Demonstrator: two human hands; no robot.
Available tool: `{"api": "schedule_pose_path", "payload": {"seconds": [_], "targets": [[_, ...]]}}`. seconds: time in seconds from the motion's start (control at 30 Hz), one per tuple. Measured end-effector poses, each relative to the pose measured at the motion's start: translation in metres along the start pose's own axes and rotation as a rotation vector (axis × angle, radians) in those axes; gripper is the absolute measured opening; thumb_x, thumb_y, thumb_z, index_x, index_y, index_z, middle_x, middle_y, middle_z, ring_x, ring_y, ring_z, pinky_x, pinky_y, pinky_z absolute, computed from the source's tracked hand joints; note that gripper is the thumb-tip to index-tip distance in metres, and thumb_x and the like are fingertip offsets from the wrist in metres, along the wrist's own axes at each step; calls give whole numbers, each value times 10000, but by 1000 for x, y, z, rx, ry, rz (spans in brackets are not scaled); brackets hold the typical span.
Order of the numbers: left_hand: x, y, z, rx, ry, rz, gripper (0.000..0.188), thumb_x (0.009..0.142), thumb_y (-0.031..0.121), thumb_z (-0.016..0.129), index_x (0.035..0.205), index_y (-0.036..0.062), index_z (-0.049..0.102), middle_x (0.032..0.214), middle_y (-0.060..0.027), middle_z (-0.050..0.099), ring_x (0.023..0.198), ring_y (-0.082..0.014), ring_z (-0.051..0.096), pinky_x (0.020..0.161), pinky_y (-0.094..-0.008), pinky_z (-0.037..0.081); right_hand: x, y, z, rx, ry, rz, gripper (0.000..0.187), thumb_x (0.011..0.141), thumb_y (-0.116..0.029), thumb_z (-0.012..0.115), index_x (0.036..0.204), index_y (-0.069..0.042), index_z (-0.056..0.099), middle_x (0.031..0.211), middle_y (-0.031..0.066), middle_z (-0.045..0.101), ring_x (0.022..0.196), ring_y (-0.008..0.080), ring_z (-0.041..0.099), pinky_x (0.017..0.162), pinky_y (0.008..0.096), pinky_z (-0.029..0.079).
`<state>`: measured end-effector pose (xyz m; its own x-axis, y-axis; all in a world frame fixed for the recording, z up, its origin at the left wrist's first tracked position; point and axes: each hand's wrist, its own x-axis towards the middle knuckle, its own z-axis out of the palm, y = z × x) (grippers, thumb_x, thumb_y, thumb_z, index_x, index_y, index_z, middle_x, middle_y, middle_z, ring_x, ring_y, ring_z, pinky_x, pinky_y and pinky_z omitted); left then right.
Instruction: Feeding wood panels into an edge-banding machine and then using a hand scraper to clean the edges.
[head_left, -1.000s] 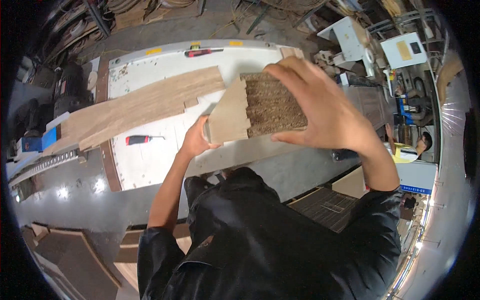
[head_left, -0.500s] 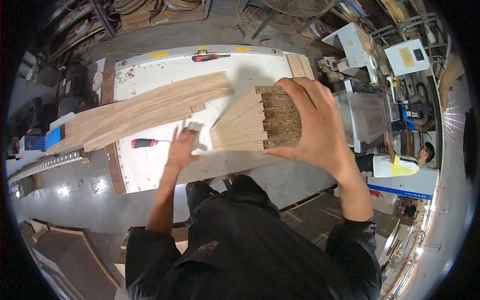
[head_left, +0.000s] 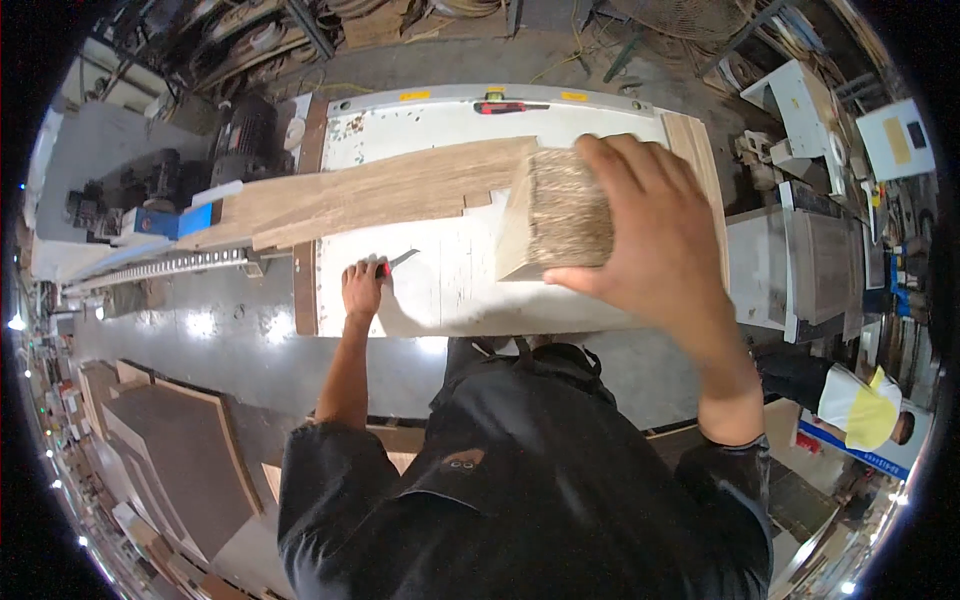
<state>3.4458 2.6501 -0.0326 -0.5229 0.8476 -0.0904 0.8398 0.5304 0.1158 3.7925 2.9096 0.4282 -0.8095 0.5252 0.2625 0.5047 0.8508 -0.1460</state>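
Observation:
My right hand (head_left: pixel 665 215) grips a thick stack of wood-grain board pieces (head_left: pixel 570 210), fingers over the far edge and thumb at the near edge. Their rough brown ends face the palm, and the stack is held above a white worktable (head_left: pixel 440 300). At the table's near left, my left hand (head_left: pixel 362 288) is closed round the handle of a red-and-black tool (head_left: pixel 382 270). A thin shaft with a hooked tip points away from it to the right. Most of the handle is hidden by the fingers.
Long wood-grain boards (head_left: pixel 370 195) lie across the table's left half. A spirit level (head_left: pixel 430 97) runs along the far edge, beside another red-and-black tool (head_left: pixel 512 107). More boards (head_left: pixel 700 170) line the right edge. A machine motor (head_left: pixel 245 135) stands left; another person (head_left: pixel 862 405) is at right.
My left hand, spread before, has closed on the red-and-black tool. My right hand has tilted the stack, so its rough ends show more. The whole view has shifted.

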Motion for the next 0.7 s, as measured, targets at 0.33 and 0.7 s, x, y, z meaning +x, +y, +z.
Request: {"api": "schedule_pose_path", "payload": {"seconds": [0.33, 0.7], "targets": [[-68, 127, -83, -1259, -21, -431, 401, 1100, 352, 470, 1255, 8, 604, 760, -59, 575, 659, -179, 639, 572, -360, 543, -8, 6, 1, 150, 50, -49, 900, 594, -371, 968, 1341, -30, 601, 1284, 111, 635, 1211, 287, 591, 1097, 408, 444], [9, 294, -414, -1351, 69, -127, 493, 1162, 401, 410, 1461, 55, 593, 740, 23, 534, 611, -65, 486, 569, -261, 464, -8, 14, 9, 225, 65, -91, 827, 643, -370, 950, 1312, -10, 623, 1256, 99, 632, 1187, 267, 582, 1088, 407, 434]]}}
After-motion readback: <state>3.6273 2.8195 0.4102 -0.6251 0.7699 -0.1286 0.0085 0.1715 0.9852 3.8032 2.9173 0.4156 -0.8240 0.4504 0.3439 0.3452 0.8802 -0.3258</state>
